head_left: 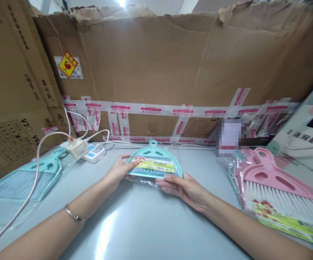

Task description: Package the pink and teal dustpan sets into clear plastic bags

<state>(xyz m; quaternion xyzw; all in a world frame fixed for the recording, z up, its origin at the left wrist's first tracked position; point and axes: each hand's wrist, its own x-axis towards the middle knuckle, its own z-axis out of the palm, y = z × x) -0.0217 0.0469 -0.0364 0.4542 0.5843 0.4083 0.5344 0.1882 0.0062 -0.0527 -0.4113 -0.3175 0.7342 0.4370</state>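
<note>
A turquoise dustpan and brush set [148, 173] in a clear plastic sleeve is held in front of me, its looped handle pointing away. A yellow-green label with a barcode crosses its bristles. My left hand [120, 169] grips its left edge, thumb on top near the label. At the lower right corner, my right hand [185, 186] is closed on the set, thumb above and fingers beneath. Loose plastic hangs below the near edge.
Another turquoise dustpan set [41, 175] lies at left, crossed by a white cable [35, 184]. A power strip [94, 154] with a plugged-in adapter [76, 148] sits behind. Pink dustpan sets [278, 180] are stacked at right by a printed box [308, 144]. Cardboard [156, 65] walls the table's back.
</note>
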